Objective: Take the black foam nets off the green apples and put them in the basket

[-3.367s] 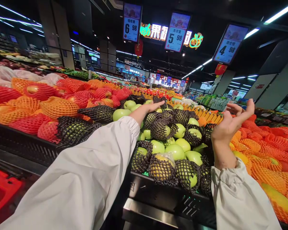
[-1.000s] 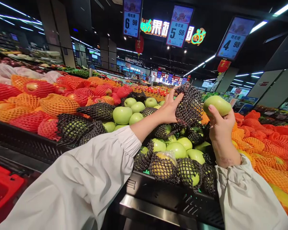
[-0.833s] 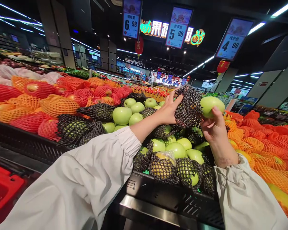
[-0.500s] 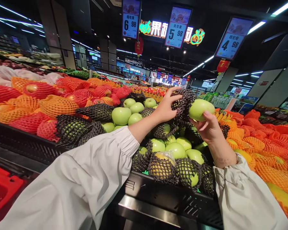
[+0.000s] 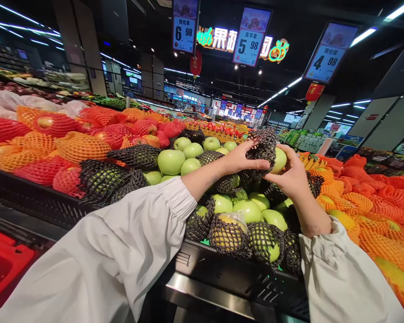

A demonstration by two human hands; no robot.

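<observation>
My left hand (image 5: 244,158) grips a black foam net sleeve (image 5: 264,146), its thumb pressed along the lower side. Just to the right, my right hand (image 5: 291,175) holds a green apple (image 5: 279,160) between thumb and fingers. The apple's left side meets the sleeve's mouth and is partly covered by it. Below and behind the hands lie loose green apples (image 5: 247,210) among others in black net sleeves (image 5: 264,242). They fill a black crate (image 5: 235,269).
Red and orange netted fruit (image 5: 84,146) is heaped on the left. More orange-netted fruit (image 5: 377,229) lies at the right. A red basket (image 5: 8,264) stands at the lower left. Price screens (image 5: 251,38) hang overhead. A metal rail (image 5: 208,291) runs below the crate.
My right hand has turned and brought the apple left against the net sleeve. The left hand has shifted slightly right and down, its thumb now extended under the sleeve.
</observation>
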